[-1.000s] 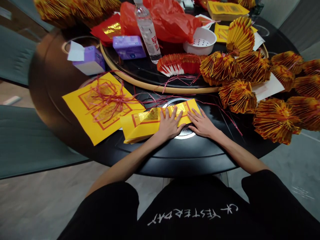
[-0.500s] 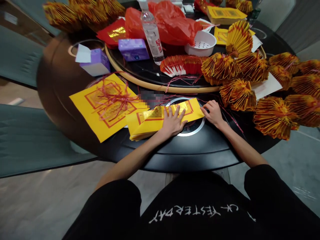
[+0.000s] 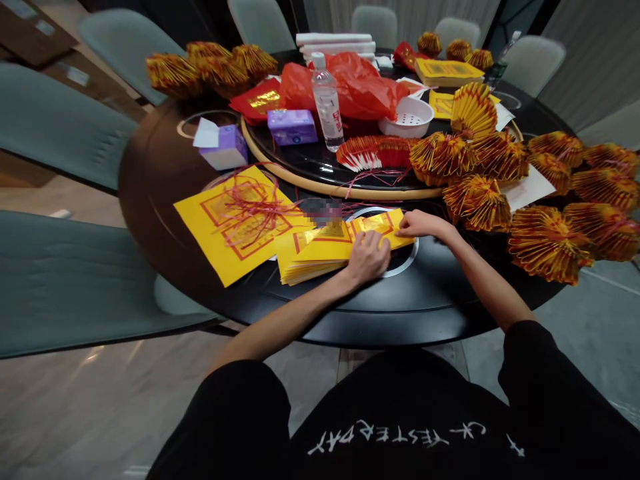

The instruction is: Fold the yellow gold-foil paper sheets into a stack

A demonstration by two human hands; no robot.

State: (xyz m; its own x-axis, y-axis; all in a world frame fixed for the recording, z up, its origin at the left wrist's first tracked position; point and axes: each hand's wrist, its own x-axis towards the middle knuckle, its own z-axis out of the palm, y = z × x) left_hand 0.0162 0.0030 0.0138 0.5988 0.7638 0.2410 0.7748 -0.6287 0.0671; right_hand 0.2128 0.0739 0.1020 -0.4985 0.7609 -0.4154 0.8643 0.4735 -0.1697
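Note:
My left hand (image 3: 367, 259) is curled over a thick stack of folded yellow joss paper (image 3: 320, 250) with red-bordered gold panels, and its fingers press down on the top. My right hand (image 3: 423, 225) reaches across to the stack's far right end, fingertips on the paper. Whether those fingers grip it is hard to see. To the left lies a flat yellow sheet (image 3: 235, 227) tangled with thin red string (image 3: 255, 207). Several pleated gold-and-red paper fans (image 3: 477, 203) sit just beyond my right hand.
The round black table (image 3: 415, 313) has a wood-rimmed glass turntable (image 3: 340, 187) holding a water bottle (image 3: 327, 100), red plastic bag (image 3: 360, 87), purple packet (image 3: 293, 127) and white strainer bowl (image 3: 407, 117). Green chairs (image 3: 65, 120) surround it; a pixelated patch (image 3: 320, 212) hides something.
My spread, flat fingers have curled, and my hands have drawn closer together over the stack. My right hand has slid to the paper's far end. The view has tilted up, showing more of the room.

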